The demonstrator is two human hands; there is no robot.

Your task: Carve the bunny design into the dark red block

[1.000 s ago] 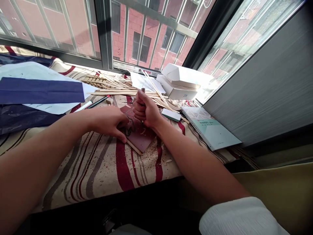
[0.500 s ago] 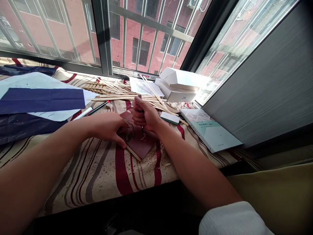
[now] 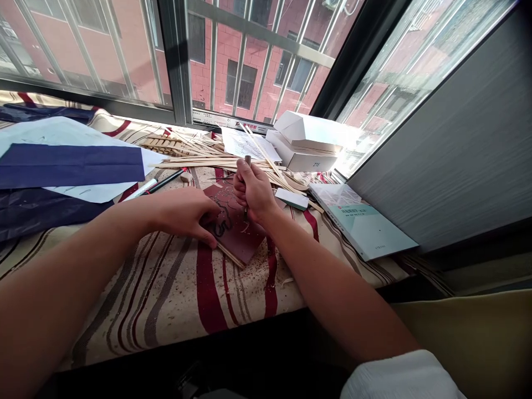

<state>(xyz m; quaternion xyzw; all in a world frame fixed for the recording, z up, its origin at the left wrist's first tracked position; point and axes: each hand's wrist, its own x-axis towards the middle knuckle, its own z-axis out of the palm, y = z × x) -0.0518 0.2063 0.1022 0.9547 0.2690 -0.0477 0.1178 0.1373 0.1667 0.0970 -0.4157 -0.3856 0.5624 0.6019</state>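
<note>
A flat dark red carving block [image 3: 239, 238] lies on the striped cloth [image 3: 166, 288], with a dark curving design cut or drawn on it and pale shavings on top. My left hand [image 3: 183, 213] presses on its left edge, fingers spread. My right hand [image 3: 253, 191] is closed around a slim carving tool [image 3: 248, 160], whose tip [image 3: 245, 213] points down at the block. The fist hides most of the tool. Thin wooden strips [image 3: 216, 162] lie in a loose pile just beyond my right hand.
Dark blue paper [image 3: 70, 164] and pale sheets lie at left, near a marker and a pencil [image 3: 164, 183]. A small green-and-white block [image 3: 291, 198], a book [image 3: 359, 221] and a white ZTE box [image 3: 301, 158] stand at right. A barred window runs behind.
My right hand has shifted slightly right, and more of the tool's upper end shows above the fist. My left hand stays on the block. The view has tilted slightly.
</note>
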